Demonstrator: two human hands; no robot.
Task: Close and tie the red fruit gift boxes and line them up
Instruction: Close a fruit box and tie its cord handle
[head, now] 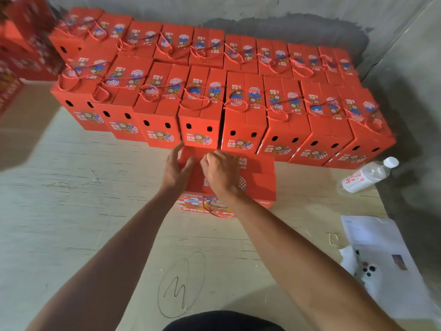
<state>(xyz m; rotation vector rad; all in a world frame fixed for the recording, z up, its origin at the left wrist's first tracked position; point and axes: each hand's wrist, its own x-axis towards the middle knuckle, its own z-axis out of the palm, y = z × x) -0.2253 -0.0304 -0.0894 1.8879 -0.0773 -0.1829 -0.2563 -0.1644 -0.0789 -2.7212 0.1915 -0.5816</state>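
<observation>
Nearest, cord: red handle cord hangs loose on the near side.
Box: open box under both hands, long axis left-right.
Left hand: fingers straight, on the flap.
Right hand: curled; grip unclear.
Far: finished rows just behind.

The bottle lying at the right carries a white label with red Chinese characters, too blurred to read with certainty. The front box shows large letters on its near side that look like "FRESH", partly hidden by the cord. On the floor a hand-drawn mark resembling "3" stands inside a drawn oval.
</observation>
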